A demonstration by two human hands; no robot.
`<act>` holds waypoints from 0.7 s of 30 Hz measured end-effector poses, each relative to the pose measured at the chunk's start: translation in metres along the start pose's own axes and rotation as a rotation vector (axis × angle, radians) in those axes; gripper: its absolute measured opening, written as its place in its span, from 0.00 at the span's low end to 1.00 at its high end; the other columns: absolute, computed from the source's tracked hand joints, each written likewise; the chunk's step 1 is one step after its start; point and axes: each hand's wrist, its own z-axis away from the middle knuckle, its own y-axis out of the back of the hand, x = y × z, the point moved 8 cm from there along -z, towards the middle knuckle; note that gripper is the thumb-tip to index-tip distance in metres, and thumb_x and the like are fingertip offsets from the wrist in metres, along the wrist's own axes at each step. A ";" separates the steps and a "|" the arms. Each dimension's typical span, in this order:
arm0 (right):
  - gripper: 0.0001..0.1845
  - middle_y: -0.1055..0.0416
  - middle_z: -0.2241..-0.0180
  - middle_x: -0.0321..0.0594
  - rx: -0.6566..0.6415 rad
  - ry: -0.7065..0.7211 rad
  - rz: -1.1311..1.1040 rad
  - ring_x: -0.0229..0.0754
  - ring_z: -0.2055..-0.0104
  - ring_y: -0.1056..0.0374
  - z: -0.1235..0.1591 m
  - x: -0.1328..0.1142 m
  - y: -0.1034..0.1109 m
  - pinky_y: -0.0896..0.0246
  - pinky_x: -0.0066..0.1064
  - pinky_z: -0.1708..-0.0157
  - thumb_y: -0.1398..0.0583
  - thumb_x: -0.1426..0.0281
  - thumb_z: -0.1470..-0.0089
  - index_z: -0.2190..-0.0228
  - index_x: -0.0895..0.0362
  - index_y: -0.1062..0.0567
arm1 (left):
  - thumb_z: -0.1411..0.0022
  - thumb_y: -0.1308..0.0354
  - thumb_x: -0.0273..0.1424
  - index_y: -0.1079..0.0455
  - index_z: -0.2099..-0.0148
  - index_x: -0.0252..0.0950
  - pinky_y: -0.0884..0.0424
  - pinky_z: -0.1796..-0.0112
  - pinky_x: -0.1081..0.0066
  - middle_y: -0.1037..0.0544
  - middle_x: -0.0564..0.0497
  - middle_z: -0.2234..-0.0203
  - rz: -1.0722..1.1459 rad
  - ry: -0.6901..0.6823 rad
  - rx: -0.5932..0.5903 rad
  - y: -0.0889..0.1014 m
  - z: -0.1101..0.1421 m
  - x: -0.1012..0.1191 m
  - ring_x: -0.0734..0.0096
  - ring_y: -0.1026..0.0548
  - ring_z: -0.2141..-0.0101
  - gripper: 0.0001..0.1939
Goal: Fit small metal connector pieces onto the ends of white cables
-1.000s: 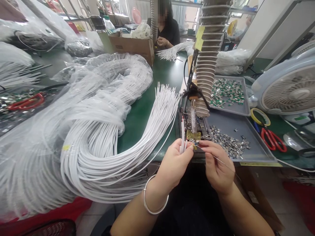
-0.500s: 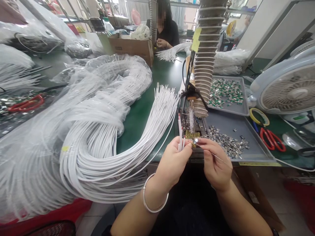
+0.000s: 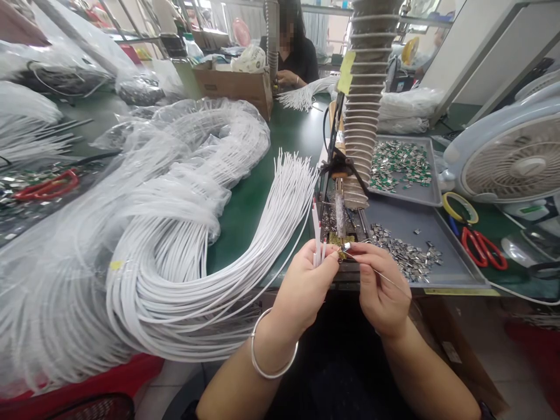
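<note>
Lying in gray tray point(image 3: 455, 262), metal pieces point(image 3: 406, 256)

Behind the left hand's fingers point(image 3: 306, 269), a thin, plain silver bangle point(image 3: 266, 354) circles the left wrist point(image 3: 273, 332). Farther back from the fingers, both forearms point(image 3: 429, 373) are bare, with short of any sleeve in view, and a dark top point(image 3: 336, 361) shows between them.

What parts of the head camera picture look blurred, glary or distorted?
In the head view, the left hand holding white cables and the right hand holding a thin wire look fairly sharp; the far window is bright and nearly washed out; wide-angle distortion stretches the desk fan at the right edge.
</note>
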 end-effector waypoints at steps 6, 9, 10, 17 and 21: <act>0.12 0.25 0.60 0.42 -0.005 0.008 -0.002 0.41 0.56 0.28 -0.002 -0.002 -0.001 0.30 0.37 0.56 0.45 0.80 0.45 0.62 0.55 0.27 | 0.42 0.44 0.29 0.34 0.66 0.35 0.44 0.79 0.81 0.38 0.62 0.83 0.003 -0.003 -0.003 0.001 0.001 0.001 0.84 0.46 0.84 0.03; 0.12 0.25 0.59 0.43 -0.007 0.005 -0.010 0.41 0.56 0.28 -0.003 -0.001 -0.002 0.31 0.36 0.55 0.45 0.80 0.45 0.62 0.56 0.27 | 0.42 0.44 0.29 0.34 0.66 0.35 0.44 0.79 0.81 0.38 0.62 0.83 -0.002 -0.006 0.002 0.001 0.001 0.002 0.85 0.46 0.84 0.03; 0.12 0.25 0.59 0.43 -0.008 0.005 -0.011 0.41 0.56 0.28 -0.003 0.000 -0.002 0.31 0.37 0.56 0.44 0.80 0.45 0.61 0.55 0.27 | 0.42 0.44 0.29 0.34 0.65 0.35 0.44 0.79 0.81 0.38 0.62 0.83 -0.006 -0.008 0.005 0.001 0.001 0.002 0.85 0.47 0.83 0.03; 0.12 0.25 0.60 0.43 -0.014 -0.006 0.005 0.43 0.57 0.28 0.000 -0.001 -0.002 0.30 0.40 0.58 0.45 0.79 0.44 0.61 0.54 0.27 | 0.40 0.45 0.29 0.34 0.65 0.34 0.46 0.78 0.81 0.39 0.61 0.81 -0.026 -0.019 -0.011 0.001 -0.001 -0.002 0.85 0.50 0.83 0.03; 0.13 0.26 0.60 0.43 -0.041 -0.018 -0.020 0.42 0.57 0.28 0.004 0.001 -0.004 0.30 0.38 0.57 0.45 0.80 0.45 0.61 0.55 0.27 | 0.39 0.45 0.30 0.34 0.65 0.35 0.48 0.79 0.80 0.40 0.62 0.82 -0.045 -0.014 -0.020 0.005 -0.001 -0.012 0.84 0.50 0.82 0.03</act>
